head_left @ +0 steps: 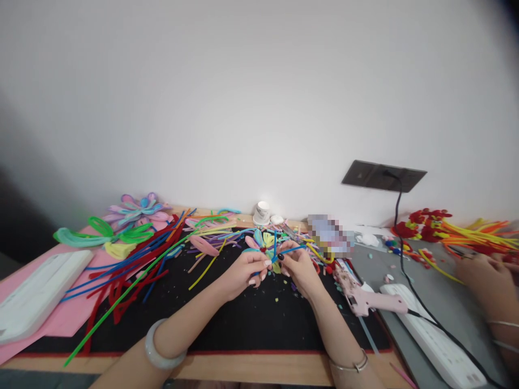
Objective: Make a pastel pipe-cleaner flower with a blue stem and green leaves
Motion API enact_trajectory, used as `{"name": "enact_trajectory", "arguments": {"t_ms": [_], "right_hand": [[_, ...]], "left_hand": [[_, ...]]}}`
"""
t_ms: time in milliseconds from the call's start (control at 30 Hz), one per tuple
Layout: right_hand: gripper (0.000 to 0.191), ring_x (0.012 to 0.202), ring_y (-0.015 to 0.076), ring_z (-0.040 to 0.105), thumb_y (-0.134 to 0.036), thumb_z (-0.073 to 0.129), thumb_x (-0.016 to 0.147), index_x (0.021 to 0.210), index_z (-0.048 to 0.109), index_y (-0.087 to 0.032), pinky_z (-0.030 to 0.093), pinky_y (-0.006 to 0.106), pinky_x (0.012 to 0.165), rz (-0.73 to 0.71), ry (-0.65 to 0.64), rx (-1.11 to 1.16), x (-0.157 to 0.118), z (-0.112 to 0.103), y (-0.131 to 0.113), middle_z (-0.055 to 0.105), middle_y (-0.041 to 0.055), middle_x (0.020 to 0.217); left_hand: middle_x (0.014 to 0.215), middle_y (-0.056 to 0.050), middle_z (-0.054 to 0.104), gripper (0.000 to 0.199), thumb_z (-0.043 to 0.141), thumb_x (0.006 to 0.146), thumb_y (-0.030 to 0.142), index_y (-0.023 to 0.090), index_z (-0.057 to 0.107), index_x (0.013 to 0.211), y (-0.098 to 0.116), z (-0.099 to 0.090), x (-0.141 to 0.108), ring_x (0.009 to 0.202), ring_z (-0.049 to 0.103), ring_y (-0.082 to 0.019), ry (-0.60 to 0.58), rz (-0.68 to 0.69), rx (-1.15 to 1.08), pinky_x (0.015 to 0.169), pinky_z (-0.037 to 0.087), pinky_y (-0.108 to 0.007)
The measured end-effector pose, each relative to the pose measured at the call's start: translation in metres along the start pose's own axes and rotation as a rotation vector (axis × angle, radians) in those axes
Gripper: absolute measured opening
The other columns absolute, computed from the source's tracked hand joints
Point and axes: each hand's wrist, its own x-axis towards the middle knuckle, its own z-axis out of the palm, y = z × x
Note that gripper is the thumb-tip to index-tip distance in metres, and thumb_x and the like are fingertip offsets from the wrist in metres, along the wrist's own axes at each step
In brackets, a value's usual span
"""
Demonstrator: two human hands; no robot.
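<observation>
Above the middle of the black mat (pixel 235 324), both my hands meet at blue pipe cleaners (pixel 290 249). My left hand (pixel 252 268) pinches them from the left with thumb and fingertips. On the other side my right hand (pixel 298 266) grips them close to the bend, one length sticking up and another pointing right. Just behind my fingers lies a multicoloured pipe-cleaner flower (pixel 263 240) with a red centre; my hands partly cover it. A pink looped petal (pixel 204 245) rests left of my left hand.
Red and blue pipe cleaners (pixel 130 270) and a long green one (pixel 133 286) lie left. A pink glue gun (pixel 365 300) with a cord is at right. A paper cup (pixel 261 213) stands by the wall. A co-worker's hands (pixel 482 275) hold something at far right.
</observation>
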Motion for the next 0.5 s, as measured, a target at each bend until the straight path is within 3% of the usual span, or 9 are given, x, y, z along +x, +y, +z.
{"name": "enact_trajectory", "arguments": {"t_ms": [133, 333, 500], "right_hand": [[0.033, 0.038, 0.0048, 0.030, -0.041, 0.071, 0.067, 0.085, 0.058, -0.017, 0.024, 0.018, 0.037, 0.101, -0.116, -0.004, -0.0038, 0.0023, 0.0005, 0.048, -0.0061, 0.051], [0.030, 0.043, 0.0075, 0.041, -0.039, 0.075, 0.062, 0.074, 0.058, -0.017, 0.029, 0.019, 0.039, 0.015, -0.063, -0.066, -0.0046, -0.0006, 0.0035, 0.055, -0.0026, 0.057], [0.023, 0.046, 0.0088, 0.043, -0.035, 0.071, 0.067, 0.070, 0.058, -0.017, 0.029, 0.020, 0.042, -0.033, -0.064, -0.238, -0.0038, -0.0024, 0.0037, 0.056, -0.0025, 0.056]], "left_hand": [[0.053, 0.004, 0.051, 0.023, 0.066, 0.072, 0.031, 0.012, 0.054, 0.067, 0.0022, 0.0002, -0.0022, 0.034, 0.027, 0.000, -0.050, -0.064, -0.019, 0.040, 0.022, -0.018], [0.050, 0.004, 0.051, 0.022, 0.065, 0.073, 0.032, 0.012, 0.057, 0.070, 0.0006, 0.0021, -0.0038, 0.032, 0.026, 0.000, -0.103, -0.072, 0.026, 0.038, 0.023, -0.018], [0.051, 0.004, 0.053, 0.022, 0.062, 0.075, 0.033, 0.013, 0.057, 0.069, -0.0021, 0.0023, -0.0007, 0.033, 0.032, -0.002, -0.024, 0.014, 0.122, 0.038, 0.025, -0.018]]}}
